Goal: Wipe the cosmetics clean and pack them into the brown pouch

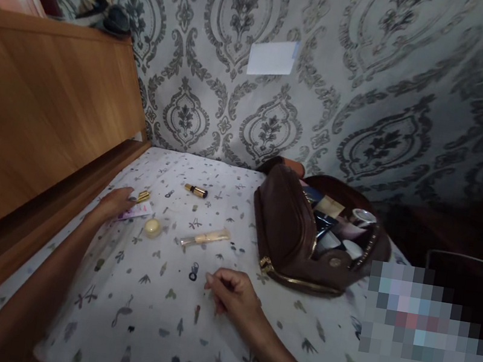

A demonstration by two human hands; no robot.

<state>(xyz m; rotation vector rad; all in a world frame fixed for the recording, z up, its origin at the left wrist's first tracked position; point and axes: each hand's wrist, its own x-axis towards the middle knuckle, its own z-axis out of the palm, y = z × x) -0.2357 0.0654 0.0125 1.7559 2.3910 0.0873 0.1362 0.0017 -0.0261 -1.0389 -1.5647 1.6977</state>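
Observation:
My left hand (119, 203) reaches to the far left of the patterned white sheet, its fingers closed at a small gold tube (143, 196); the hand partly hides it. Under that hand lies a white and pink-purple packet (139, 210). A round, pale yellow jar (152, 227) sits just to its right. My right hand (235, 293) hovers low over the middle of the sheet, fingers loosely curled, nothing visible in them. Beyond it lies a slim clear tube with a peach-coloured middle (205, 238). Farther back is a gold and black tube (196, 190), resembling a lipstick.
On the right stands an unzipped brown cosmetic bag (284, 218), full of pouches and containers. A wooden cabinet (50, 114) edges the left side. Patterned wallpaper with a white paper (272, 58) forms the back. A blurred-out patch covers something at right.

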